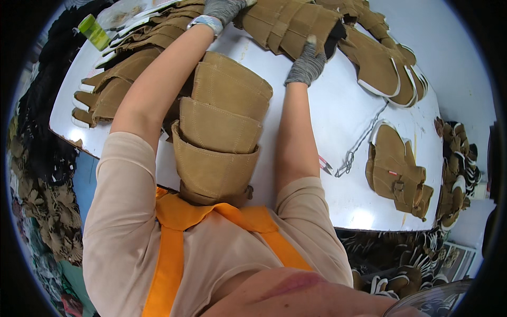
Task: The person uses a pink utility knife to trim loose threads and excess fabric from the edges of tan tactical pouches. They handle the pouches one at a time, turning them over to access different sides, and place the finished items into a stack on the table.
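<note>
Both my hands wear grey knit gloves with pale fingertips. At the top edge, my left hand (pixel 226 10) grips the left end of a stack of brown boot uppers (pixel 285 27); part of this hand is cut off by the frame. My right hand (pixel 307 65) holds the stack's right end, its thumb on top and its other fingers mostly hidden. Straps cross the stack, and black lining shows at its right end. Between my forearms, nested brown boot shafts (pixel 220 130) with pale stitching lie in a row towards my chest.
Brown uppers with white edges (pixel 384 75) lie at the right. Near them are thread snips (pixel 325 165), a dark cord (pixel 348 160) and a buckled upper (pixel 396 170). More uppers (pixel 130 71) and a green-yellow container (pixel 94 32) occupy the white table's (pixel 356 206) left side.
</note>
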Action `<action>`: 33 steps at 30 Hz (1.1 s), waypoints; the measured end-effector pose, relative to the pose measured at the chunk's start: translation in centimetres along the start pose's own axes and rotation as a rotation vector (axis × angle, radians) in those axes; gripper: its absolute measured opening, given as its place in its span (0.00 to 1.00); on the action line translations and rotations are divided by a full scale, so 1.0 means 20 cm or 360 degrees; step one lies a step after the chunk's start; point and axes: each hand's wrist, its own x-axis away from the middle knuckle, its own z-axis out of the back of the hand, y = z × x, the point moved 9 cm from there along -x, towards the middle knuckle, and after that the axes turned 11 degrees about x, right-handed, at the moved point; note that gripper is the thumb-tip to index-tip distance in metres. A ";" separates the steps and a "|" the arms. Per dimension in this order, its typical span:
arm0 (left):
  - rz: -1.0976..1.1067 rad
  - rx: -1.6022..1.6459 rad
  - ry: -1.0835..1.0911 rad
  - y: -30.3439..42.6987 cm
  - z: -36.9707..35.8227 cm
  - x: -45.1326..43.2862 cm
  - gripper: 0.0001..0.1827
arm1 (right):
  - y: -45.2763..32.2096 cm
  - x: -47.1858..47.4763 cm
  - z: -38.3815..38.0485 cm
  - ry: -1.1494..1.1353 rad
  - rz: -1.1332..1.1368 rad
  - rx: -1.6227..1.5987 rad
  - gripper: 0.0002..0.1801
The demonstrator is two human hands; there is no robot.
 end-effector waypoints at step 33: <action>0.0680 0.1266 -0.1300 -0.03 -0.16 0.36 0.27 | -0.28 0.03 0.06 0.0481 0.1291 0.0628 0.47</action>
